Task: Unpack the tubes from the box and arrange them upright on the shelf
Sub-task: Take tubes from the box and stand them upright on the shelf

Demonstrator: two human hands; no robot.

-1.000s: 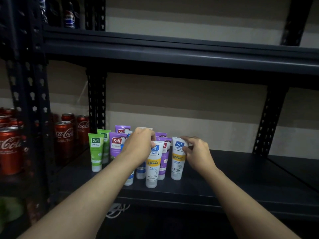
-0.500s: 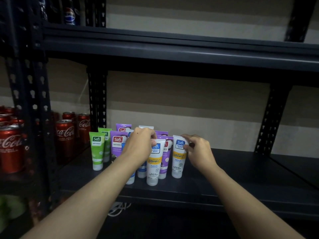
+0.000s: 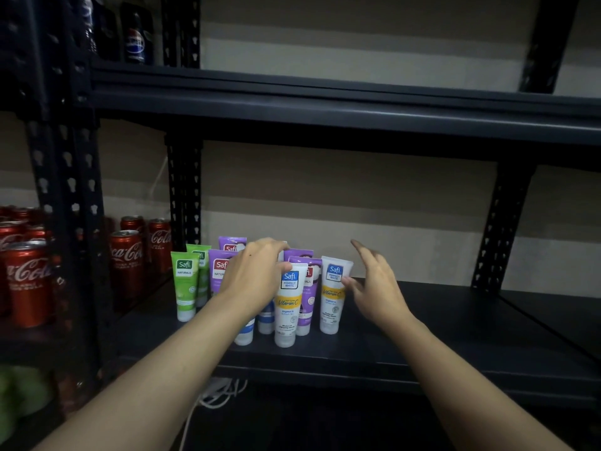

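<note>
Dark steel shelf (image 3: 422, 336) fills my feed, beige wall behind. Coca-Cola cans (image 3: 126, 265) sit in the bay to the L, w/ Pepsi bottles (image 3: 135, 37) one level up. Safi tubes stand upright, caps down, clustered at the shelf's L end: green tubes (image 3: 184, 284), purple tubes (image 3: 307, 297), white ones in front. L hand (image 3: 253, 278) is over the cluster, fingers curled, pinching the crimped top of the front white tube (image 3: 287, 307). R hand (image 3: 374, 288) has fingers spread & straight, one fingertip touching the side of the right white tube (image 3: 333, 297).
</note>
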